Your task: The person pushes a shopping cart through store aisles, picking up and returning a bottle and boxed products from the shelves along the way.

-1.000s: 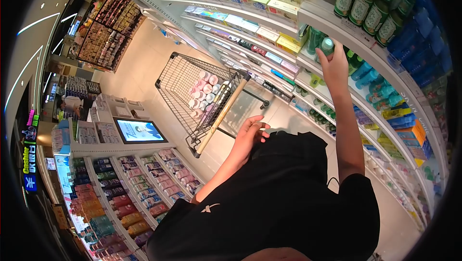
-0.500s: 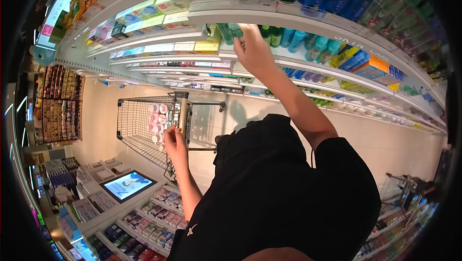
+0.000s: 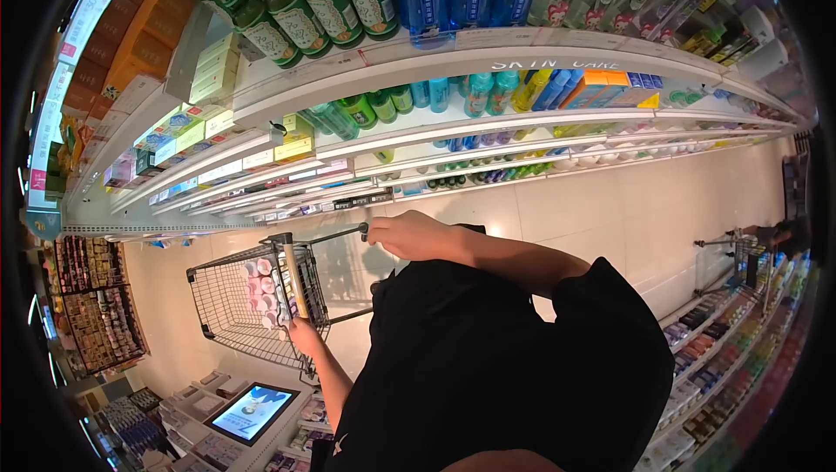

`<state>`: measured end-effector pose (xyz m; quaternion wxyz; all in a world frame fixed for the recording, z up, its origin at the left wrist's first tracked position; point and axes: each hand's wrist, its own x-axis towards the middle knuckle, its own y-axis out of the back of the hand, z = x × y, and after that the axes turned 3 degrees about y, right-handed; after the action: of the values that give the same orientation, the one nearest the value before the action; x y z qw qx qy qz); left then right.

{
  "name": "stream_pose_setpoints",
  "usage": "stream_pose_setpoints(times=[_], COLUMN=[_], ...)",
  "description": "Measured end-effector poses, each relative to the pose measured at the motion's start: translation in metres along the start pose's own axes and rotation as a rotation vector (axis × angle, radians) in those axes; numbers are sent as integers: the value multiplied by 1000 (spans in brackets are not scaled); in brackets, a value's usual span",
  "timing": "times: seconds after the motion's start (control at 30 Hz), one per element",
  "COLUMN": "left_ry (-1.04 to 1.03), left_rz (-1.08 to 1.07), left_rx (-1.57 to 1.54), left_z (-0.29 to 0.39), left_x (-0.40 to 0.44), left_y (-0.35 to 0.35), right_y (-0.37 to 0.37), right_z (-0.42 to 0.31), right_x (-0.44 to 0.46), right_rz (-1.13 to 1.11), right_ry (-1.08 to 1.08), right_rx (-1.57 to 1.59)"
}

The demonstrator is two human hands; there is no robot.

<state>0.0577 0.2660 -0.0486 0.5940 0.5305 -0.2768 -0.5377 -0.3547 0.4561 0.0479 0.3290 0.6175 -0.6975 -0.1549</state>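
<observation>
My left hand is at the near end of the shopping cart's tan handle, its fingers curled around it. Inside the wire cart lie several pink and white containers. My right hand hangs in front of my body, below the shelves and to the right of the cart, with its fingers curled down. Whether it holds anything cannot be made out. Pale green bottles stand on the shelf beyond it, beside brighter green ones.
Shelves of bottles and boxes curve across the top. A lit screen sits on a display at the lower left. Another rack stands at the far left. At the right are more shelves and another cart.
My right hand has come back from the shelf of green bottles, down towards my body. My left hand has moved down to the cart handle's end. The view has turned towards the shelves.
</observation>
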Motion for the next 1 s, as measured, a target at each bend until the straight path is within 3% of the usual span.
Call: stream_pose_setpoints(times=[0.13,0.23,0.27,0.43,0.53,0.77,0.87,1.0], left_ry=[12,-39,-21,-46,-4,-130,-52,-119], left_rz=[-25,-70,-123,-208,-144,-72,-122,49], left_rx=[5,-69,-76,-134,-119,-325,-472,-273], left_z=[-1,-48,-26,-41,-26,-67,-78,-118], left_x=[5,45,21,26,5,-7,-16,-37], left_y=[-2,-31,-11,-16,-4,-16,-10,19], right_y=[-6,-9,-6,-8,-20,-50,-66,-89], right_z=[4,7,4,-2,-2,-1,-2,-8], right_x=[-3,-2,0,6,12,47,76,123], right_rz=[-28,-19,-34,-92,-167,-271,-297,-301], right_ry=[-54,-79,-94,-161,-112,-47,29,62], right_rx=[-37,10,16,32,65,79,60,71])
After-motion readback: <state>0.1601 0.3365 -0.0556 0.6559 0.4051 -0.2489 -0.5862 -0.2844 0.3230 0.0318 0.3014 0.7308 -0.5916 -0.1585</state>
